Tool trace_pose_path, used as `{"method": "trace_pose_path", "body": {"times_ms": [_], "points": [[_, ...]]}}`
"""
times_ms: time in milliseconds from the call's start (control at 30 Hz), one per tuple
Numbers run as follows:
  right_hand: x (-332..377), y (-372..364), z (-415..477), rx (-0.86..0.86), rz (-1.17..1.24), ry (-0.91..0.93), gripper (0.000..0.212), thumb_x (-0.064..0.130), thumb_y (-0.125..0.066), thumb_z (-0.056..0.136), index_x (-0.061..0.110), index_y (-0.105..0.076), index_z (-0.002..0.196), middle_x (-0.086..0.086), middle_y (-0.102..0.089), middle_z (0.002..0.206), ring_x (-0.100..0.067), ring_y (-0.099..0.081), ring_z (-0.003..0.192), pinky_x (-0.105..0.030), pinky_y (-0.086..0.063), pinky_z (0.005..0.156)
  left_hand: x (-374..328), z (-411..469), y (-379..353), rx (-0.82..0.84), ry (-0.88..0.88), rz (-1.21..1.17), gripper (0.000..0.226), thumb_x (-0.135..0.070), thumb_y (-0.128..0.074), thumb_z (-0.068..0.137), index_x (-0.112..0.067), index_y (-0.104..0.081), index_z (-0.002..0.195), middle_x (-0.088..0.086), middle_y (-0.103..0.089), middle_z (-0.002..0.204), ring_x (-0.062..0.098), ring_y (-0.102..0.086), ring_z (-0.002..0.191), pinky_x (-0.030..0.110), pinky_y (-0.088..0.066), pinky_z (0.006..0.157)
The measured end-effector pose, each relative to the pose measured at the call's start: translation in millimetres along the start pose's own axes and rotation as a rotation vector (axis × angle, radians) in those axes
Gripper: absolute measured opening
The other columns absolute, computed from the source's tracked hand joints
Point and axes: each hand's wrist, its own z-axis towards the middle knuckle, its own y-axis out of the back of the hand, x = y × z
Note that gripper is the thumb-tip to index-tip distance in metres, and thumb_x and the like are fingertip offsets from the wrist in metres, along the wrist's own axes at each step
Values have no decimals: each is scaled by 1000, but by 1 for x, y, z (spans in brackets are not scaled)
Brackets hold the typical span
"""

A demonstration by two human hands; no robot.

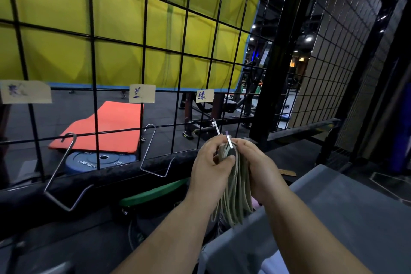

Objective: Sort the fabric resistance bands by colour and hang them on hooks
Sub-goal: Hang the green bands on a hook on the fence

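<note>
A bundle of pale green fabric bands [236,196] hangs down from the right-hand metal hook [229,141] on the black wire grid [142,46]. My left hand [211,167] pinches the top of the bundle at the hook's tip. My right hand [259,171] curls round the bundle from the right side. Two more metal hooks hang bare on the grid: a middle hook [153,151] and a left hook [64,171]. Paper labels sit above each hook: left label [25,91], middle label [142,93], right label [205,95].
A grey bin [333,218] stands at the lower right, under my right arm. Behind the grid lie an orange mat [106,127], a blue weight plate [97,160] and a yellow padded wall [122,18]. A green-rimmed object [153,193] sits below the hooks.
</note>
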Motion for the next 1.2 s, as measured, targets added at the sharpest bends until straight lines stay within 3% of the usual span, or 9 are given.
{"method": "trace_pose_path", "body": {"times_ms": [100,233,367,433,633,767,967,1100,1200], "points": [[2,0,-1,4,-44,32,26,25,-46,102,14,-67,113,-18,-71,108,-32,-69,99,-46,-53,87,1,1,0,6,27,-109,44,-3,-56,87,-43,-65,103,-27,-59,116,-12,-53,108,17,-42,90],[-1,2,-4,34,-138,77,27,26,-43,103,18,-68,113,-10,-74,104,-21,-70,90,-29,-53,67,6,1,-2,3,77,-213,43,-6,-54,89,-43,-67,106,-20,-62,115,-2,-59,108,23,-47,86],[-11,3,-10,31,-218,127,25,28,-49,101,29,-70,113,-2,-72,113,-18,-68,107,-39,-52,91,8,0,1,7,84,-301,38,-6,-53,91,-36,-67,109,-11,-66,114,2,-62,107,23,-48,88],[-15,2,-13,16,-259,157,23,27,-54,98,32,-68,115,6,-70,117,-11,-64,113,-36,-48,98,6,-1,3,-5,80,-338,38,-1,-52,93,-31,-66,111,-13,-68,110,-2,-63,104,19,-47,85],[-17,-5,-13,19,-129,88,27,28,-46,102,20,-65,121,-6,-72,111,-22,-68,106,-34,-53,85,10,-3,4,29,85,-296,33,-17,-56,91,-41,-65,113,-13,-66,120,-1,-60,112,26,-47,97],[-21,-3,-13,13,-189,123,20,32,-59,96,35,-64,115,-5,-69,115,-25,-66,109,-43,-53,94,7,-2,6,22,90,-267,27,-19,-51,99,-34,-67,114,-20,-64,111,-17,-58,97,6,-46,76],[-20,0,-17,46,-259,187,31,24,-69,79,39,-63,106,0,-68,113,-19,-66,105,-37,-55,89,-1,6,1,-110,137,-324,19,-17,-54,98,-17,-71,106,-13,-66,97,-17,-60,76,3,-45,59],[-18,0,-15,-23,-349,259,24,13,-66,88,33,-67,102,5,-68,105,-11,-64,96,-28,-53,82,-3,11,-2,-162,198,-330,17,-21,-56,97,-15,-72,97,-5,-70,96,2,-66,87,16,-51,71],[-15,-3,-13,-101,-403,321,17,32,-63,84,35,-70,99,2,-65,113,-12,-64,100,-35,-53,90,0,13,-1,-164,214,-331,16,-21,-58,95,-20,-73,90,-1,-72,100,11,-66,98,27,-51,87]]}}
